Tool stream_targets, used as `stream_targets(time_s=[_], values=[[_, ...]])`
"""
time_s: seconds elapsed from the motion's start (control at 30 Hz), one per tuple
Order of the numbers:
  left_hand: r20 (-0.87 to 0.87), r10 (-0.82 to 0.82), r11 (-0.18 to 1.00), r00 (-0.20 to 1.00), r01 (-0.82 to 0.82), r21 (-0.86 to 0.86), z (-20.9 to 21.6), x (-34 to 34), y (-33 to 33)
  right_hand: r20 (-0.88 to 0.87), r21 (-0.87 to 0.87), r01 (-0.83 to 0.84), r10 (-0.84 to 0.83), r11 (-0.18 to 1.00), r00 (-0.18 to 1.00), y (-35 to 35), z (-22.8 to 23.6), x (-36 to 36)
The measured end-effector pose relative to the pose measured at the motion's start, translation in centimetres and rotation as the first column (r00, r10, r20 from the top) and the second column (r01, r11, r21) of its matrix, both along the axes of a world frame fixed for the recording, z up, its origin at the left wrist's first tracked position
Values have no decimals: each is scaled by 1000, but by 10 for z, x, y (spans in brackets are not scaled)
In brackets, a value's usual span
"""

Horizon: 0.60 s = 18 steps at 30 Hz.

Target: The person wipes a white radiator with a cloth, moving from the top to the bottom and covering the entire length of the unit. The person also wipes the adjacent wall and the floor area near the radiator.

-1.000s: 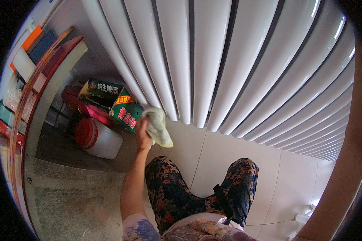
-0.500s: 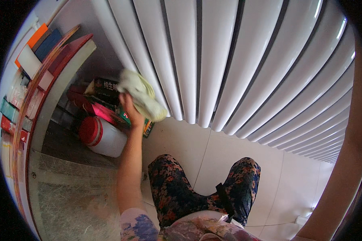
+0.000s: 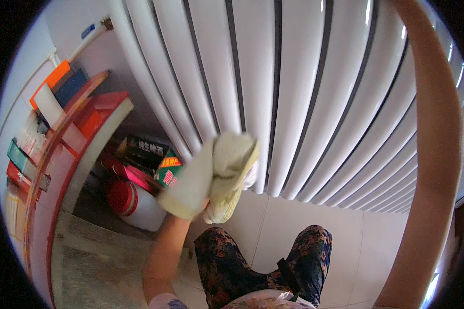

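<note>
My left hand is closed on a pale yellow-green cloth, which drapes over it and hides most of the fingers. The cloth is bunched and blurred by motion, at the lower ends of a white radiator's upright tubes. Whether it presses on them I cannot tell. Along the right side my right forearm reaches up across the radiator. The right hand lies beyond the top edge, out of sight.
On the left stands a red-edged shelf unit with books and small packets on top. Beneath it sit a white tub with a red lid and a dark printed carton. My knees are over the pale tiled floor.
My left hand has carried the cloth down and to the right, onto the lower radiator area. The right forearm has swung further in from the right edge. The view has shifted slightly.
</note>
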<state>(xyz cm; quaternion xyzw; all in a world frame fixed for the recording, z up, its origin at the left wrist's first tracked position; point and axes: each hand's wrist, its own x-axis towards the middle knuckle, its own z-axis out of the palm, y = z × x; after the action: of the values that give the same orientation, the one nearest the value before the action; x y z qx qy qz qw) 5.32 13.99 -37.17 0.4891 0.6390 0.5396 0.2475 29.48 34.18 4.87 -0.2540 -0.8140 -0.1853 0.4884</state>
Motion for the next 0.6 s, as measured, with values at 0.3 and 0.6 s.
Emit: stream_targets(time_s=[0.3,0.6], values=[[204,-266,850,942,130,510,313,114,79,-30,-49,-744,744,666,668,18,20,15],[161,-248,829,955,123,546,340,126,98,374,271,-487,375,830,848,-2,-12,20]])
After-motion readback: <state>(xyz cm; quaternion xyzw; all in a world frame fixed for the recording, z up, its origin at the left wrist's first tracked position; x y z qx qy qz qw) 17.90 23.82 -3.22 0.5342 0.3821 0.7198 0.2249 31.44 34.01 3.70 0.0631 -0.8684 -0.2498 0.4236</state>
